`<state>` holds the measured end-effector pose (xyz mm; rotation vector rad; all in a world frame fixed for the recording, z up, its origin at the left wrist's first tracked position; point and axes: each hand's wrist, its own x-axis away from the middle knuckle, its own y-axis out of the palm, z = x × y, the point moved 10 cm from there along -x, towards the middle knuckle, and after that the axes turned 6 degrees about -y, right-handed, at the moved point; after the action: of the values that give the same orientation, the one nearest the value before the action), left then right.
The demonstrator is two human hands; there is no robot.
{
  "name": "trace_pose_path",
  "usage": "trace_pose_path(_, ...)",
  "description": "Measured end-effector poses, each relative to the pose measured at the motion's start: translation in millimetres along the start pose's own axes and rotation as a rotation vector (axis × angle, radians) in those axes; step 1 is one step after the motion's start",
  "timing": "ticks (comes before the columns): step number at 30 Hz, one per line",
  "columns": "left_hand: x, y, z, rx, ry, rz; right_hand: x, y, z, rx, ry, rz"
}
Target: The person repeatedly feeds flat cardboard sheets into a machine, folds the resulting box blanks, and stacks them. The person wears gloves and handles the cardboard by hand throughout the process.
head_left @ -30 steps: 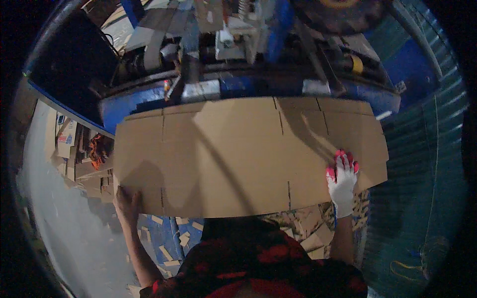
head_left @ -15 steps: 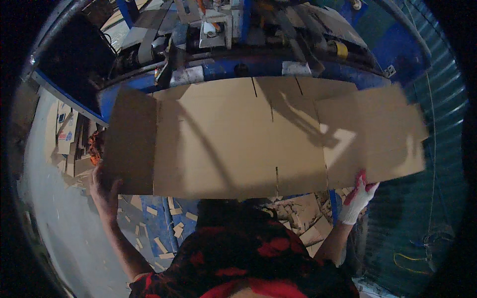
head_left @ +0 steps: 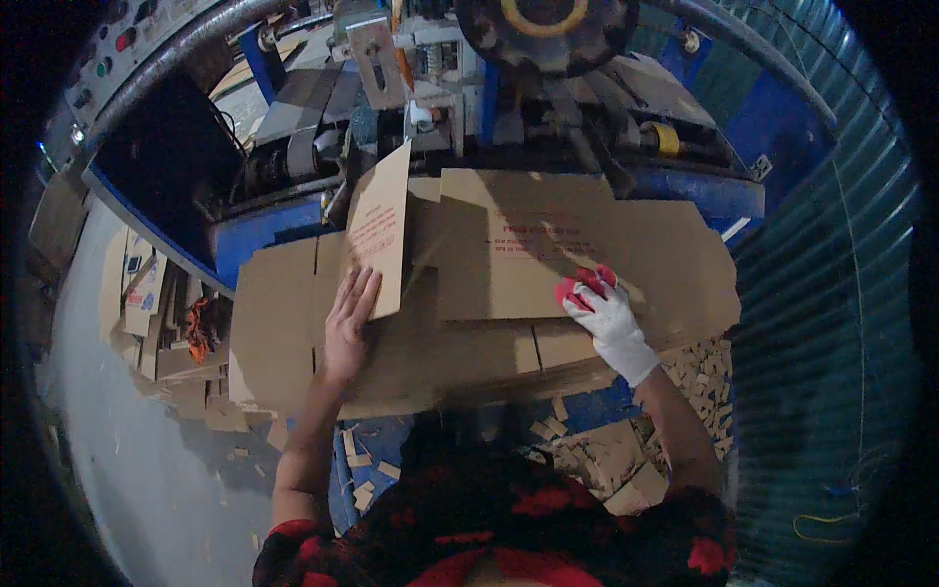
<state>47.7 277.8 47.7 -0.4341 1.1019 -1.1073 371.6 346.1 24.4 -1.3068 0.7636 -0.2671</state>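
Before me lies a brown cardboard box blank with slots cut in it. Its left panel (head_left: 380, 230) stands tilted up, and its right panel (head_left: 489, 284), printed in red, lies flat, folded over. My bare left hand (head_left: 350, 318) rests its outstretched fingers against the lower part of the raised panel. My right hand (head_left: 611, 323), in a white glove with red fingertips, presses down on the flat panel with bent, spread fingers. Beneath is more cardboard (head_left: 279, 303), seemingly stacked, with layered edges toward me; where one sheet ends cannot be made out.
A blue machine (head_left: 293, 220) with rollers and belts stands at the far side, a dark round wheel (head_left: 548, 29) above it. Cardboard scraps (head_left: 611, 455) litter the floor below. More cardboard (head_left: 147, 313) leans at the left; a corrugated green wall (head_left: 822, 323) runs along the right.
The wide blank held up by both hands is down on the cardboard below. Its sides are folded inward, and both hands have moved inward onto the folded panels.
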Motion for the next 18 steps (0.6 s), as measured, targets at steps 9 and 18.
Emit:
trace_pose_path(9, -90.6, 64.7, -23.1, -0.314, 0.337, 0.09, -81.8, 18.2, 72.9, -0.001, -0.041, -0.005)
trace_pose_path(18, -225.6, 98.4, -90.8, -0.142, -0.245, -0.075, -209.6, 64.1, 170.3, 0.404, 0.514, -0.145)
